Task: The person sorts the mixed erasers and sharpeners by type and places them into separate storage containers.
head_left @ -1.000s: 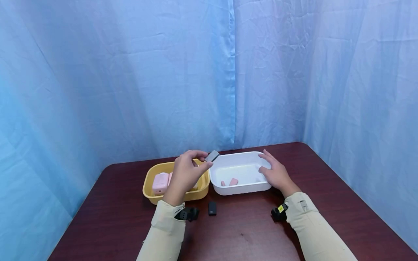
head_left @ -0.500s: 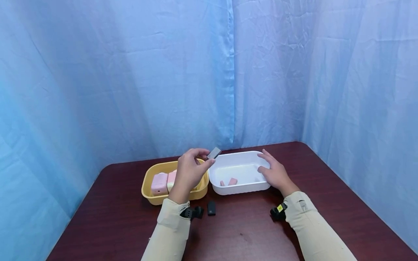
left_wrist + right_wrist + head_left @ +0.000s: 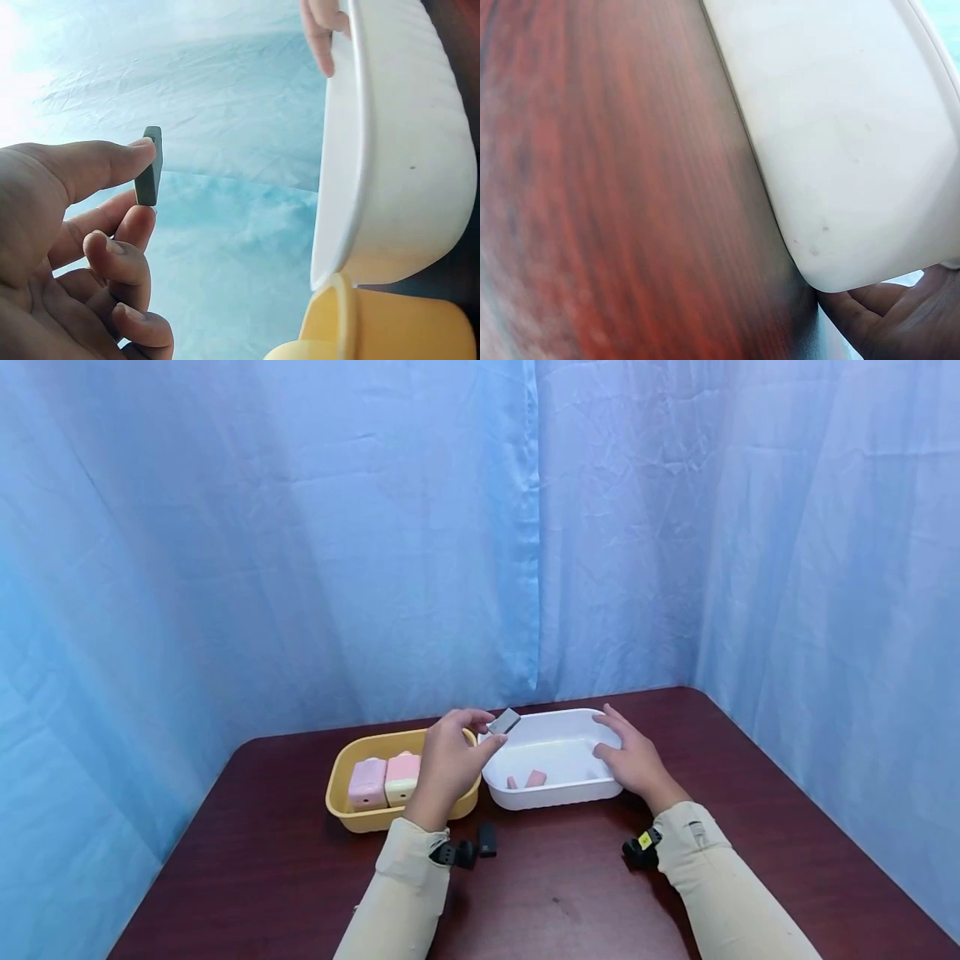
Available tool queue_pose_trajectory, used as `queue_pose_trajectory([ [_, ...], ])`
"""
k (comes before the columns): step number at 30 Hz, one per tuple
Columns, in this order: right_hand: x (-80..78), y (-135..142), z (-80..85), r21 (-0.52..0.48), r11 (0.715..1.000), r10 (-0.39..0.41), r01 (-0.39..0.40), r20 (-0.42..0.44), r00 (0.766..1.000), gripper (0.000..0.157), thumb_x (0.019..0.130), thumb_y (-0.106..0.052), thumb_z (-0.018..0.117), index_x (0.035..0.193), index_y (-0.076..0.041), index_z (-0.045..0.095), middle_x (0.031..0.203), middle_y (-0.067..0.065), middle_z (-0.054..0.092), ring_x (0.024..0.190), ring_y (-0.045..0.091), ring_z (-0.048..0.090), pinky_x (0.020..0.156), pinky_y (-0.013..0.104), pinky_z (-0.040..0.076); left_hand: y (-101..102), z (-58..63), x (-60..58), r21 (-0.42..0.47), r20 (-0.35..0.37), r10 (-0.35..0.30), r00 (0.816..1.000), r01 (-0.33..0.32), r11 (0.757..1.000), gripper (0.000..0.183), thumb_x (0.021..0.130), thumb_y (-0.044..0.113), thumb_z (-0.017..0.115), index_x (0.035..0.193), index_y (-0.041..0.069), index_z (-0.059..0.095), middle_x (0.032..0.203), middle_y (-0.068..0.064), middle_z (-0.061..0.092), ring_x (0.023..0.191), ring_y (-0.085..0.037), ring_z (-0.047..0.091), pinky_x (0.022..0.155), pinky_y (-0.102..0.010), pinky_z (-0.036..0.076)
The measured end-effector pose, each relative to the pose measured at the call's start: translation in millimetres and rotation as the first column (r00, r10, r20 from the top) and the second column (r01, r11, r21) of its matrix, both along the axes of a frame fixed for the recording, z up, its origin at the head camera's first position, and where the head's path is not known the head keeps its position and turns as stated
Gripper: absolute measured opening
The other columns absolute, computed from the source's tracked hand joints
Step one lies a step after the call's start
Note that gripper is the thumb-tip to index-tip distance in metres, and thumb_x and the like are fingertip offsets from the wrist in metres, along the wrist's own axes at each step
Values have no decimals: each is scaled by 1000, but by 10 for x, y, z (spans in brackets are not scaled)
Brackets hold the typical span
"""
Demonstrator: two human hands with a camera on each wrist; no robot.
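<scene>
My left hand (image 3: pixel 452 762) pinches a small flat grey block (image 3: pixel 505 722) between thumb and fingers, above the left end of the white tray (image 3: pixel 558 793). In the left wrist view the grey block (image 3: pixel 148 180) stands edge-on at the thumb tip, the other fingers loosely bent below. My right hand (image 3: pixel 636 760) holds the right end of the white tray, its thumb over the rim. Seen from the right wrist, that hand (image 3: pixel 907 319) lies against the tray's end, mostly hidden. A pink block (image 3: pixel 536 778) and a smaller pink piece (image 3: pixel 512 782) lie inside the tray.
A yellow tray (image 3: pixel 341 814) touches the white one on its left. It holds a lilac box (image 3: pixel 368 783) and a pink-and-yellow box (image 3: pixel 402 778). A small black block (image 3: pixel 487 841) lies on the dark red table (image 3: pixel 570 893). Blue curtains (image 3: pixel 420 543) hang behind.
My left hand has moved right with the grey block, from beside the yellow tray to over the white tray's left end. My right hand stays on the white tray.
</scene>
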State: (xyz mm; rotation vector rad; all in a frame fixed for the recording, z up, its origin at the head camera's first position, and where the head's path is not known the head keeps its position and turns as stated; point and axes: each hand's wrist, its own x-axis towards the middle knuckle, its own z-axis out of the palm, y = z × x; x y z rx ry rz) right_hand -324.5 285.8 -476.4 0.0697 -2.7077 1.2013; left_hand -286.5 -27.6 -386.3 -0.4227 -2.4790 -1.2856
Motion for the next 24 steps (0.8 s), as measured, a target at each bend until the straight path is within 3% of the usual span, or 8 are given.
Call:
queue_pose_trajectory([
  [5, 2, -3, -7, 5, 1000, -6, 6, -5, 1000, 60, 98, -15, 57, 156, -11, 45, 173, 7, 20, 158, 40, 20, 121, 66, 24, 28, -39, -5, -20, 17, 13, 1000, -13, 1000, 30, 87, 29, 85, 113, 16, 79, 96, 2, 67, 75, -18, 55, 63, -30, 50],
  [14, -12, 18, -2, 7, 1000, -8, 8, -10, 1000, 60, 98, -17, 57, 156, -11, 45, 173, 7, 20, 158, 40, 20, 120, 67, 24, 73, -86, -45, -50, 37, 5, 999, -3, 999, 29, 87, 30, 84, 112, 16, 78, 99, -2, 70, 70, -18, 52, 57, -29, 45],
  [24, -19, 24, -17, 4, 1000, -2, 2, -11, 1000, 60, 97, -17, 57, 156, -11, 47, 173, 6, 21, 158, 39, 21, 121, 65, 24, 120, -152, -52, -84, 82, 16, 997, -9, 996, 31, 87, 31, 84, 113, 16, 79, 100, 0, 69, 81, -17, 54, 69, -31, 47],
])
